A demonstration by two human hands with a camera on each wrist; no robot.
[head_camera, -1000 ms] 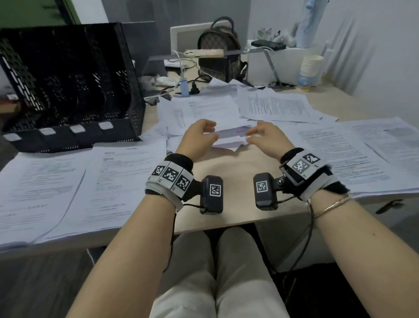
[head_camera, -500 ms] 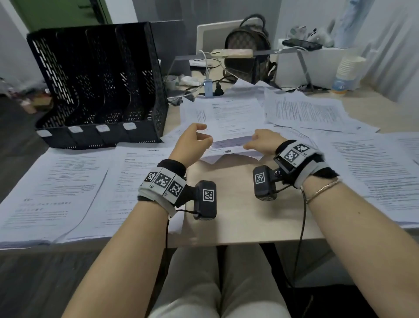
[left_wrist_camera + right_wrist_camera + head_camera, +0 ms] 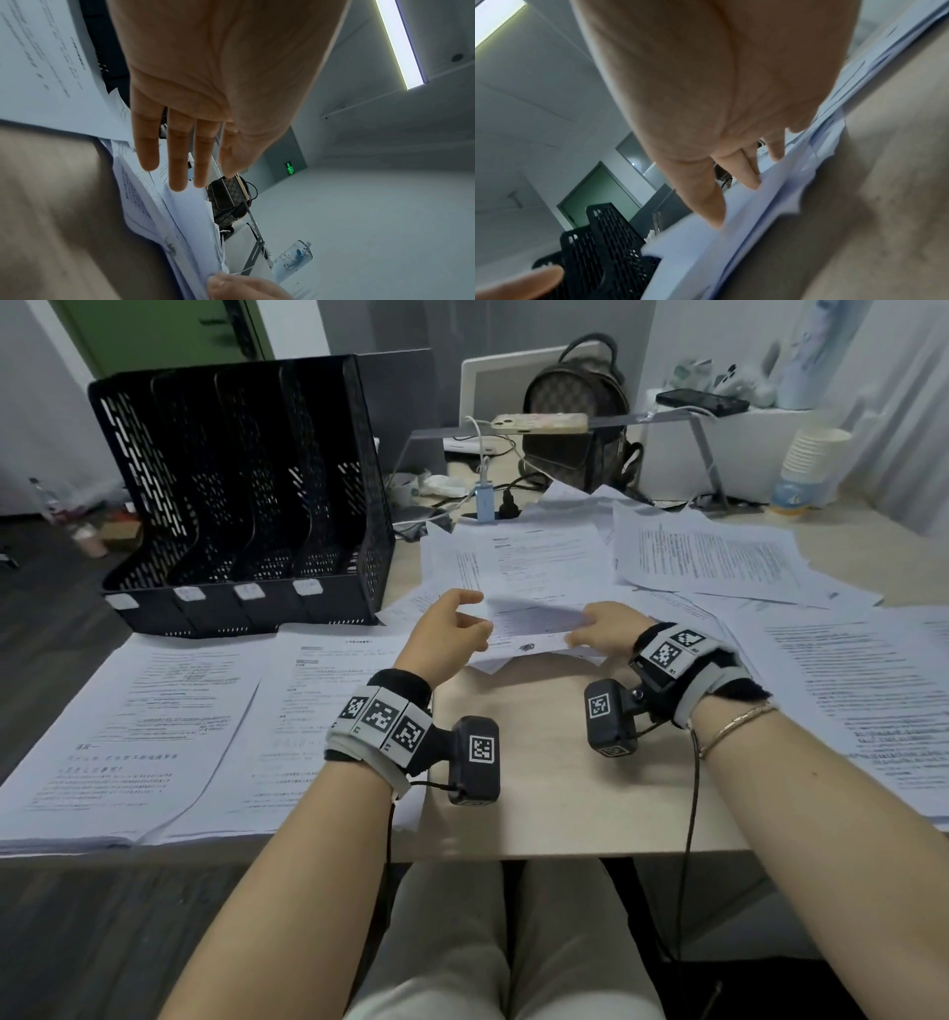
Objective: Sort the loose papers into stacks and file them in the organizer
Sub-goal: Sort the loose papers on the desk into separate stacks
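The sheet (image 3: 534, 621) is lying atop loose papers (image 3: 708, 557) mid-desk (image 3: 534, 762), right of the organizer (image 3: 246, 495). The right hand (image 3: 603, 629) is pinching its right edge; the left hand (image 3: 449, 629) is hovering with straight, relaxed fingers (image 3: 177, 158) at its left edge.

**Desk clutter beyond your papers**

At your 12 o'clock a brown patterned backpack (image 3: 577, 428) stands upright against a white monitor (image 3: 493, 377). Just in front of it, a phone (image 3: 539, 423) lies flat on a grey metal stand (image 3: 698, 449). Toward 1 o'clock you have a stack of paper cups (image 3: 814, 454), with a second, dark phone (image 3: 701, 401) on the white shelf behind. A green door (image 3: 169, 331) shows at 11 o'clock.
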